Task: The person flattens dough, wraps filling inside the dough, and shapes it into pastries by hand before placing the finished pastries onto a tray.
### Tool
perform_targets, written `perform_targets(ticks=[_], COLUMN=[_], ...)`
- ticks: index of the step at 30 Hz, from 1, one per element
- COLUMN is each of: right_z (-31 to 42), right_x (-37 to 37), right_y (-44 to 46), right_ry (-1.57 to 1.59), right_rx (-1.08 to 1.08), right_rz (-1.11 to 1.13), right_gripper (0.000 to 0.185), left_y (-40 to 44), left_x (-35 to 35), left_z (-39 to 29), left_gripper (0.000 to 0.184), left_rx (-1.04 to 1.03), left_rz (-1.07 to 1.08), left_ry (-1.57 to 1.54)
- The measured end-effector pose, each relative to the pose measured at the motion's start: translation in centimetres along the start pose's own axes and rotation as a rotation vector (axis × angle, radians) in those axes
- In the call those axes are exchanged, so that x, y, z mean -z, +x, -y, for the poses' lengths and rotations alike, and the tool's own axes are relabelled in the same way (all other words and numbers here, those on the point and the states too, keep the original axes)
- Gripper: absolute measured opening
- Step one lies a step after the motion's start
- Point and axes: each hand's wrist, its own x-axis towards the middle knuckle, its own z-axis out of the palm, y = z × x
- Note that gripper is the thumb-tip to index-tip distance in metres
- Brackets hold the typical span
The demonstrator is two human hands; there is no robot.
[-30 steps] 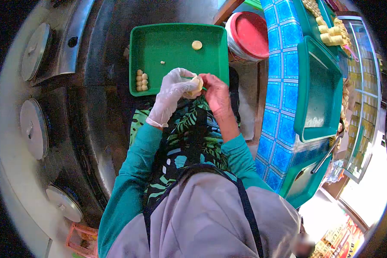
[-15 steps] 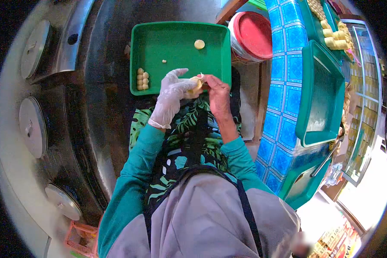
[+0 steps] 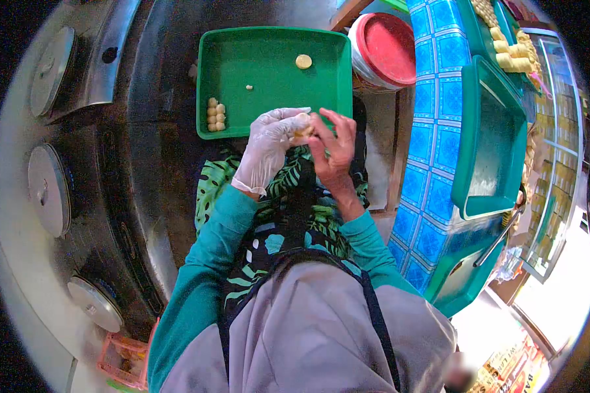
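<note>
My left hand (image 3: 267,145), in a thin white glove, is closed on a small pale-yellow piece of dough (image 3: 303,133), partly covered by the fingers. My bare right hand (image 3: 335,149) is just to the right, its fingers spread and the thumb and index fingertips at the dough's edge. Both hands are over the near rim of a green tray (image 3: 275,78) at my lap. A flat round dough piece (image 3: 303,61) lies at the tray's far right. Several small dough balls (image 3: 216,116) sit in rows in its near left corner, with a tiny dough bit (image 3: 249,87) nearer the middle.
A bucket with a red lid (image 3: 388,49) stands right of the tray. On the blue tiled counter (image 3: 432,141) are another green tray (image 3: 495,141) and pale rolled pieces (image 3: 514,57). Round metal lids (image 3: 49,190) top the dark stove at left. A pink basket (image 3: 123,359) is at lower left.
My right fingers have gone from a pinch at the dough to spread apart. My left fingers have folded further over the dough. The tray sits slightly higher in view.
</note>
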Motion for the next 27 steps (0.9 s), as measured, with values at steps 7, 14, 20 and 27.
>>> perform_targets(ticks=[7,14,20,27], right_z=[-0.8,0.2,0.8,0.3], right_x=[-0.8,-0.4,0.0,0.7], right_y=[-0.6,-0.1,-0.4,0.0], right_ry=[0.384,-0.214,-0.308,0.695], right_rx=[-0.326,0.050,0.036,-0.608], right_rz=[-0.056,-0.004,0.087,-0.118], right_gripper=[0.028,0.038,0.041,0.039], left_y=[-0.1,-0.3,1.0,0.6], left_x=[-0.4,-0.9,0.8,-0.7], left_z=[0.1,-0.6,1.4,0.9], left_gripper=[0.039,0.035,0.033,0.038], left_rx=[-0.014,0.051,0.003,0.045], left_rz=[0.062,-0.048,0.005,0.052], left_ry=[-0.011,0.026,0.028,0.041])
